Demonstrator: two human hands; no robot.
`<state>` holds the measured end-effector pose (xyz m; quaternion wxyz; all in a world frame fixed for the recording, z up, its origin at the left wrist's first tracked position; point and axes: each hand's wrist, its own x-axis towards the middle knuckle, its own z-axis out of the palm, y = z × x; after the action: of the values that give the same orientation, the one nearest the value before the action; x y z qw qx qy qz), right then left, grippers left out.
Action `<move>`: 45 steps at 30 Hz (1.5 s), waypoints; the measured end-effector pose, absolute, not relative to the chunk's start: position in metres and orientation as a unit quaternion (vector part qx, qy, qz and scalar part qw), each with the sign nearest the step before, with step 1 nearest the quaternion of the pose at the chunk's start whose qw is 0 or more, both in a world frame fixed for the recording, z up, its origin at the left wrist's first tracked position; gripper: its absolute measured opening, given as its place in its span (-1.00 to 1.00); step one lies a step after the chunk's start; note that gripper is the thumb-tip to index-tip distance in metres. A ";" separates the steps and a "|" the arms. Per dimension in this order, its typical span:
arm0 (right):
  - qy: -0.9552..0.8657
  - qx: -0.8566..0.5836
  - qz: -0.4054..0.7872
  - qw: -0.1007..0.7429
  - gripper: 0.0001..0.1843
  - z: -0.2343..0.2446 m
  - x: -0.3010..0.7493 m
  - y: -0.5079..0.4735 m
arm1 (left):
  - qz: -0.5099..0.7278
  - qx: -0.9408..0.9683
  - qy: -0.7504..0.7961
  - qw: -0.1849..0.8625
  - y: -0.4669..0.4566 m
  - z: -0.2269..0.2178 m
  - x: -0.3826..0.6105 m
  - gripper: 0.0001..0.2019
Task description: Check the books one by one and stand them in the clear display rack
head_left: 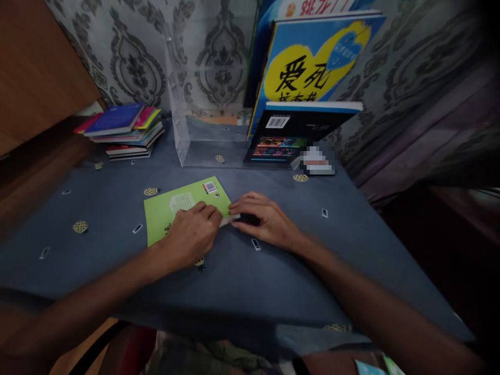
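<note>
A thin light-green book lies on the cloth-covered table with its barcode at the top right. My left hand is closed over its near right part, fingers curled; it hides that part of the cover. From the right, my right hand pinches the book's right corner between thumb and fingers. A narrow whitish edge shows between the two hands; I cannot tell whether it is pages or a separate piece.
Behind the green book stands a clear plastic rack, with a blue-and-yellow book and a black book upright in its right side. A stack of small books lies at the back left. A blurred-out white object sits right of the rack.
</note>
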<state>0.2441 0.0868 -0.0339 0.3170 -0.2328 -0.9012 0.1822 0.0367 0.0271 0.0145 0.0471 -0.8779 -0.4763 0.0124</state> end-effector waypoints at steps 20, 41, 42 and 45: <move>-0.933 -0.295 -0.038 0.202 -0.73 -0.042 0.213 0.144 | -0.030 -0.913 -0.406 -0.002 -0.003 0.012 -0.082 -0.60; -0.886 -0.197 0.259 0.330 -0.67 -0.033 0.169 0.054 | -0.057 -0.952 -0.287 0.091 0.012 0.002 -0.084 -0.72; -0.884 -0.200 0.263 0.331 -0.67 -0.033 0.169 0.053 | -0.061 -0.951 -0.290 0.089 0.013 0.002 -0.084 -0.72; -0.879 -0.201 0.269 0.338 -0.69 -0.033 0.168 0.053 | -0.069 -0.951 -0.293 0.076 0.015 0.002 -0.085 -0.71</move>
<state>0.1683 0.0528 -0.0330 0.3379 -0.2011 -0.8793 0.2687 -0.0848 0.0154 0.0019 0.0761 -0.9507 -0.2926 -0.0687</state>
